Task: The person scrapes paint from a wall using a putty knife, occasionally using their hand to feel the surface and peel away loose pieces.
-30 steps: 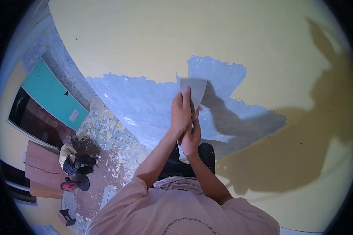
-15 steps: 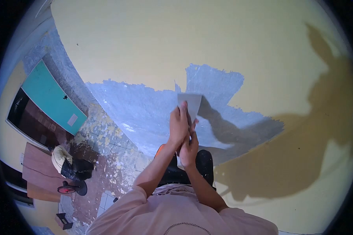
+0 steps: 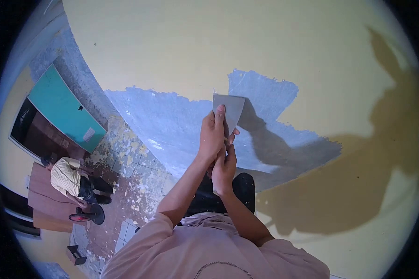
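A wide-bladed scraper (image 3: 231, 108) lies against the wall, its top edge on the border between yellow paint (image 3: 172, 51) and a bare grey-blue patch (image 3: 172, 114). My left hand (image 3: 212, 137) is closed round it, thumb pressed flat on the blade and fingertips showing at the blade's right side. Just below, my right hand (image 3: 224, 172) is closed at the lower end of the scraper, against my left hand. Both hands cover the handle. A tiny raised fleck shows on the paint by the blade's upper left corner.
Paint flakes litter the tiled floor (image 3: 142, 186) at left. A person (image 3: 67, 176) in a light shirt stands beside a black fan (image 3: 96, 214). Behind are a teal door panel (image 3: 63, 107) and a brown board (image 3: 44, 186). My shadow (image 3: 340, 186) falls across the wall.
Both hands have pushed the scraper upward along the wall, covering the narrow scraped sliver that showed above it. The person at left has straightened from a bent posture.
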Motion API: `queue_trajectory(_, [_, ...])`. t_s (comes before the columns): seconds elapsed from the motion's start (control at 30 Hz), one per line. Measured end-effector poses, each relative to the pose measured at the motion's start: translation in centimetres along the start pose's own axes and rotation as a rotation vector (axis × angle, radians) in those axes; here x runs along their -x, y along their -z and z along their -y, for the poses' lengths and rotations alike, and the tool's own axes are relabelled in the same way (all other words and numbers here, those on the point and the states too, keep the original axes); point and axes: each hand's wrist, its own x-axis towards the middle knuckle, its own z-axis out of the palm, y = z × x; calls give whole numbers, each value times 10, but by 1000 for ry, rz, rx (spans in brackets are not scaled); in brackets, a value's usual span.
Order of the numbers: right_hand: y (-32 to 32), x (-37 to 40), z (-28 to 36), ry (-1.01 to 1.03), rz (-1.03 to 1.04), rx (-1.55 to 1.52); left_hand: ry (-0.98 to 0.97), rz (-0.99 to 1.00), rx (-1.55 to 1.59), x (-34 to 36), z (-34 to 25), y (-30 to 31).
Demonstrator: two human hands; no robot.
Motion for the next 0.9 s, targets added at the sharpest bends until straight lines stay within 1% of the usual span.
queue_trajectory(0.07, [-1, 6, -16, 122, -111, -19, -10, 6, -23, 7, 17, 3])
queue_trajectory(0.1, [-2, 2, -21, 134, -110, -22, 17, 4, 8, 9, 20, 1])
queue_trajectory(0.13, [-2, -2, -26, 231, -129, 6, 47, 4, 41, 8, 22, -1])
queue_trajectory(0.17, [1, -4, -32, 322, -152, 40, 30, 4, 10, 2, 23, 0])
queue_trajectory(0.2, [2, -5, -23, 321, -158, 47, 35, 9, 14, -2, 12, -2])
queue_trajectory(0.27, [-1, -5, 6, 83, -37, 47, 18, 34, 81, -2, -10, -5])
queue_trajectory(0.3, [-3, -3, 11, 64, -33, -1, -6, 21, 60, -3, -2, -3])
queue_trajectory(0.33, [-4, -1, 2, 61, -29, -5, -6, 16, 55, -1, 6, 0])
queue_trajectory(0.37, [-3, 1, -15, 143, -67, 26, 15, 10, 33, 3, 14, 3])
queue_trajectory(0.4, [-3, 4, -17, 232, -104, 58, 30, 7, 14, 6, 19, 3])
queue_trajectory(0.43, [-1, 7, -18, 83, -64, -110, 53, -4, 45, 7, 22, 1])
queue_trajectory(0.47, [0, 3, -19, 86, -63, -108, 51, -3, 48, 3, 24, 2])
queue_trajectory(0.53, [-5, -3, 6, 31, -53, -76, -56, -24, -9, -4, 0, -3])
queue_trajectory(0.57, [-5, -2, 5, 23, -57, -72, -50, 28, 3, -7, -17, -3])
queue_trajectory(0.67, [-10, -9, -6, 228, -104, 24, -53, 19, 24, -6, -1, 1])
queue_trajectory(0.7, [-4, -5, -20, 176, -98, 48, -43, -6, -66, -3, 11, 4])
queue_trajectory(0.73, [0, 1, -27, 184, -96, 47, -51, -6, -65, 1, 22, 6])
queue_trajectory(0.77, [4, 7, -32, 121, -61, -22, -8, 4, -39, 4, 32, 7])
queue_trajectory(0.8, [4, 10, -29, 50, -28, -89, 42, 12, -14, 9, 29, 5])
queue_trajectory(0.83, [5, 6, -26, 101, -56, 15, 59, 4, -24, 8, 24, 4])
queue_trajectory(0.87, [6, -2, -22, 100, -58, 19, 62, 5, -20, 0, 17, 3])
queue_trajectory(0.9, [-1, -7, 5, 76, -30, 2, -2, 28, -35, -4, -5, -1])
